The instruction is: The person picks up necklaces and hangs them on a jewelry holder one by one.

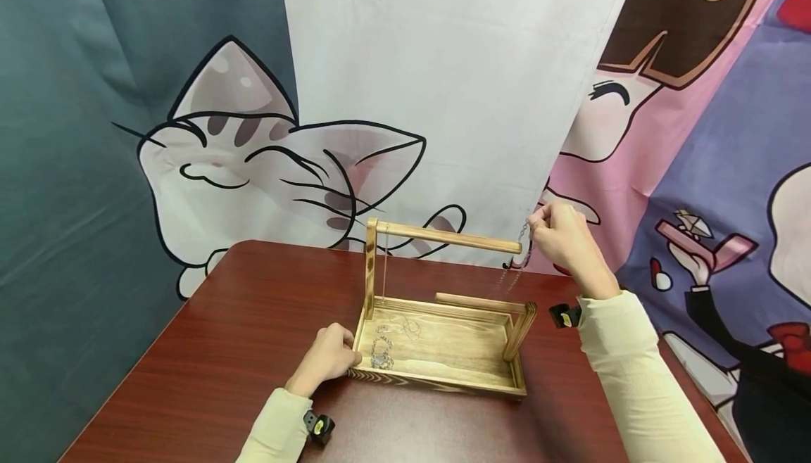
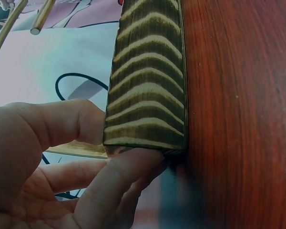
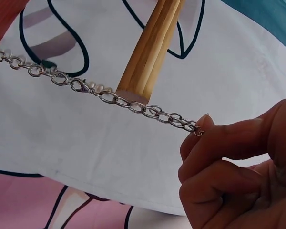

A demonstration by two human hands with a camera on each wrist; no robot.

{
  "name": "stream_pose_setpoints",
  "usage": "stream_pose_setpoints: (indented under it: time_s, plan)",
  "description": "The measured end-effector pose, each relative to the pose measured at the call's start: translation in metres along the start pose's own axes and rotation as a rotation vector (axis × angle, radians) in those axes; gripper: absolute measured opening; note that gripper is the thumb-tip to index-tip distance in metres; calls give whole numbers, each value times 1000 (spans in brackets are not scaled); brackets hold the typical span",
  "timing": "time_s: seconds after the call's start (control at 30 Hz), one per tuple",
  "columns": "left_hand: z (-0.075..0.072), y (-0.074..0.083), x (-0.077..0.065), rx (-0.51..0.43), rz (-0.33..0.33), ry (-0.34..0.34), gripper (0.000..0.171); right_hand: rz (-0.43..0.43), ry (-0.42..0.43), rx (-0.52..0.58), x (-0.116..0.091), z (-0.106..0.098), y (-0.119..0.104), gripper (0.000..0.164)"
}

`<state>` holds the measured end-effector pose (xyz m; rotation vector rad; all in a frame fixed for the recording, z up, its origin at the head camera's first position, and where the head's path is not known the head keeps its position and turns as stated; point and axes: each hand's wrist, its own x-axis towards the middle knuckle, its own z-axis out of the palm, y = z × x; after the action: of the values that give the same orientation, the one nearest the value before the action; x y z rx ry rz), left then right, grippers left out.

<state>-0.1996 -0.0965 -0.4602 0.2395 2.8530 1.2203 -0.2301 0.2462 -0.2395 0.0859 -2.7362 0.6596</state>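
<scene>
Two hands at work, head view: the left hand [image 1: 331, 356] holds the near left corner of a wooden tray [image 1: 437, 381], which sits on a red-brown table [image 1: 266, 322]. Right hand [image 1: 564, 238] raised, pinching a silver chain [image 1: 525, 228] just beside the free end of the upper bar [image 1: 450, 236]. Chain hangs down toward the lower bar [image 1: 475, 302]. A thin necklace [image 1: 385, 266] hangs from the upper bar near its post. Jewelry pieces [image 1: 382, 356] lie in the tray's left part. Patterned cloth [image 1: 443, 62] behind.

Left wrist view: fingers bent about the tray's end, one digit against its side, others at the lower edge. Wavy dark grain on the wood.

Right wrist view: thumb and forefinger pinch the chain's end links; other fingers curled. Chain stretches past the bar's end, contact unclear. Clasp [image 3: 79, 86] partway along; pale beads [image 3: 100, 88] just beside it.
</scene>
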Motion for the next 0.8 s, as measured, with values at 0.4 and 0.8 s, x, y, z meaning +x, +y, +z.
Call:
stream_pose_setpoints:
  time_s: [0.4, 0.8]
  plan:
    - [0, -1, 0, 21, 12, 11, 30, -14, -30, 18, 0, 10, -12, 19]
    - [0, 2, 0, 36, 3, 6, 19, -4, -70, 34, 6, 22, -28, 16]
